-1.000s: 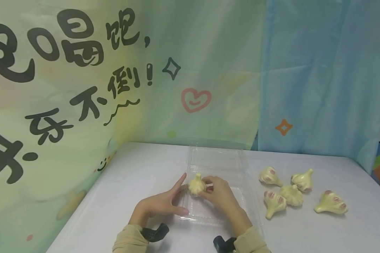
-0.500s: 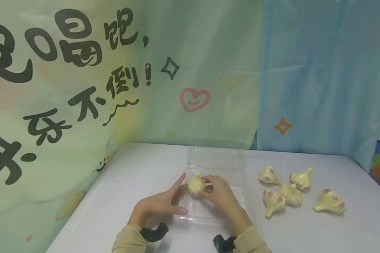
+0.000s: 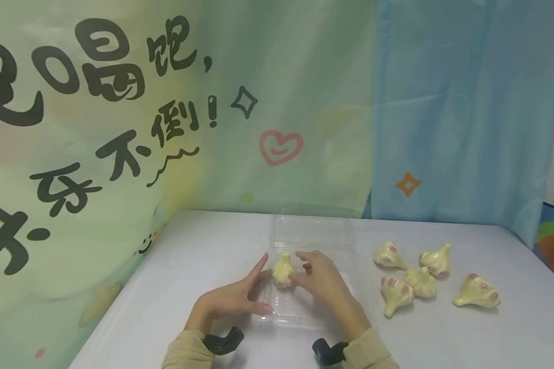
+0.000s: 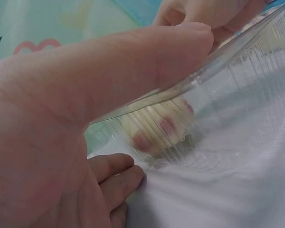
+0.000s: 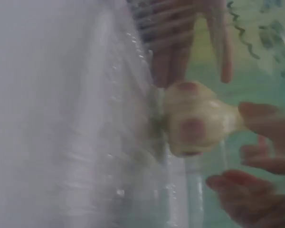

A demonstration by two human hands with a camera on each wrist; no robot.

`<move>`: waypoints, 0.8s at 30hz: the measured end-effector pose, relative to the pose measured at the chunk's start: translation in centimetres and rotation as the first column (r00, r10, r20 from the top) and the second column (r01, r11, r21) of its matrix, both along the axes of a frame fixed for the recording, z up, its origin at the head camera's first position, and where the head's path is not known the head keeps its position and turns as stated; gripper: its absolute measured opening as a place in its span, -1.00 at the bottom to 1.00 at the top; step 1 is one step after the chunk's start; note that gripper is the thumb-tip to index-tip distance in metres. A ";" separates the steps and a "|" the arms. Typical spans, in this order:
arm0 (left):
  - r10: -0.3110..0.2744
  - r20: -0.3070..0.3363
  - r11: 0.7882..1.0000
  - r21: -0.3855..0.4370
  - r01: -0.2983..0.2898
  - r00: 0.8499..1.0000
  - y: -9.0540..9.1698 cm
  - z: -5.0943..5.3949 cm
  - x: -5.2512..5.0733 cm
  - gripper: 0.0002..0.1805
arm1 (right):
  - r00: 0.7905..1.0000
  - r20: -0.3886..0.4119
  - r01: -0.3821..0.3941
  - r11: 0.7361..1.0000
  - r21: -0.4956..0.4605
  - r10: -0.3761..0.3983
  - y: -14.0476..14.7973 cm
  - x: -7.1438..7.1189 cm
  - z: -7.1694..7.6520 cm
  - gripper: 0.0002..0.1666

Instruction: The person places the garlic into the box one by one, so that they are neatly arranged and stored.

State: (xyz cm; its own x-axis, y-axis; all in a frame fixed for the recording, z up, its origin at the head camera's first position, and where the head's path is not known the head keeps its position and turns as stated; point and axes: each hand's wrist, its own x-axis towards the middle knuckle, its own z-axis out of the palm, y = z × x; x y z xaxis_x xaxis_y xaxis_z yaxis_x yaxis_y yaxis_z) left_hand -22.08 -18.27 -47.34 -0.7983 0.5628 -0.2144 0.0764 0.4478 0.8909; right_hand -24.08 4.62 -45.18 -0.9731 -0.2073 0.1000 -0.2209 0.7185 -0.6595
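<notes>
A garlic bulb (image 3: 283,270) stands upright, stem up, at the left side of a clear plastic clamshell box (image 3: 295,310). My right hand (image 3: 323,277) hovers over the box just right of the bulb, thumb close to it and fingers spread. In the right wrist view, a digit (image 5: 266,121) is at the stem of the bulb (image 5: 194,121); whether it touches is unclear. My left hand (image 3: 233,297) lies along the box's left side. The left wrist view has its straight thumb (image 4: 147,61) along the rim and its fingers (image 4: 118,180) by the outer wall.
Several more garlic bulbs (image 3: 420,282) lie loosely grouped on the white table (image 3: 203,246) right of the box. The box's clear lid (image 3: 311,230) lies folded back toward the far edge. A printed curtain (image 3: 304,77) hangs behind the table.
My right hand's fingers have spread and moved off the bulb, which they held before. The bulb stays upright in the box. My left hand keeps its place; the head view has shifted slightly.
</notes>
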 end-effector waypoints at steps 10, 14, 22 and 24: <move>-0.019 -0.001 0.999 0.028 0.019 1.000 0.0 0.3 0.3 0.29 | 0.997 -0.073 -0.021 1.000 -0.018 0.020 3.8 0.2 2.8 -0.35; -0.021 -0.004 1.000 0.016 0.021 1.000 0.0 0.4 0.3 0.29 | 0.988 -0.154 -0.008 0.998 -0.068 -0.003 6.3 0.1 4.0 -0.35; -0.025 -0.009 0.999 0.020 0.025 1.000 0.0 0.1 0.1 0.27 | 0.936 -0.327 0.086 0.986 -0.144 -0.129 11.8 1.1 5.8 -0.41; -0.024 -0.010 1.000 0.012 0.024 1.000 -0.1 0.0 0.1 0.27 | 0.917 -0.357 0.120 0.977 -0.175 -0.177 13.2 1.5 5.9 -0.43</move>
